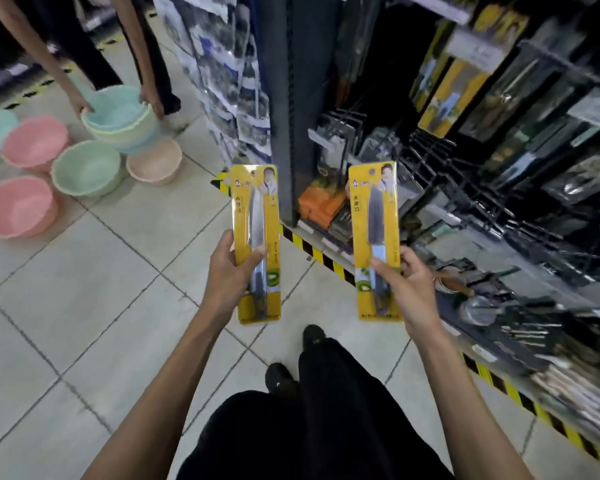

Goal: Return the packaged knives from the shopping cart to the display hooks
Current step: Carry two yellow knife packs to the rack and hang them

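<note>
Left grip (232,268) is closed round the lower half of the left packaged knife (255,216), thumb across the front over the blister and fingers behind the yellow card. Right grip (413,289) holds the right packaged knife (374,209) the same way, thumb on the front near the handle. Both cards stand upright and well apart, in mid-air over the tiled floor (84,306), just left of the display rack (499,168).

With both grips full, neither is free to steady a hook or part the packs already hanging. Each card is held low, so its top edge, where the hanging hole sits, will probably wobble as it is offered up and may miss the hook tip. The display hooks (430,145) look crowded, and a careless push could knock neighbouring packs down onto the low shelf. The two blades differ in shape and shade, so a card might end up on the wrong hook.

The shopping cart is not in view. The rack is smeared by motion blur, so I cannot tell which hooks are free or where matching yellow cards belong. The print on both cards is too soft to read, and the fingers behind them are hidden. A dark dot near the top of the right card may be its hole; on the left card it is fainter. At the far left, another person (66,46), cut off at the top, holds a stack of basins (118,119) near others on the floor.
</note>
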